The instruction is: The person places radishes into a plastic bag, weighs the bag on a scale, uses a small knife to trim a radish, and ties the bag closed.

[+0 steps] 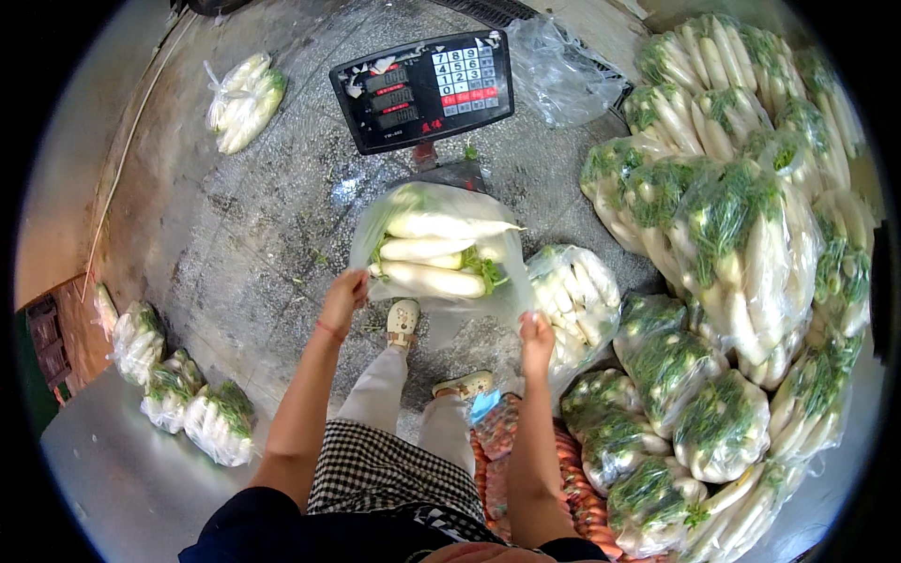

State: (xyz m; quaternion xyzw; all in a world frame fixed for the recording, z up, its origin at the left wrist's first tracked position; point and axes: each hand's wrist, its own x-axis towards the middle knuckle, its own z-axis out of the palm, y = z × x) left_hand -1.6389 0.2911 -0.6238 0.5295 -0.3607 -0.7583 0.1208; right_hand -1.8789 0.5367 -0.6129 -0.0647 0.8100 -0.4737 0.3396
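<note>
A clear plastic bag with several long white radishes and their green tops sits on the platform of a floor scale in front of me. My left hand pinches the bag's left edge. My right hand grips its right edge, holding the mouth spread open toward me. The scale's black display head with a keypad stands on a post just behind the bag. My shoes are right below the bag.
A filled radish bag leans beside the scale on the right. A big heap of bagged radishes fills the right side. More bags lie lower left and upper left. An empty plastic bag lies behind the scale. The concrete floor is wet.
</note>
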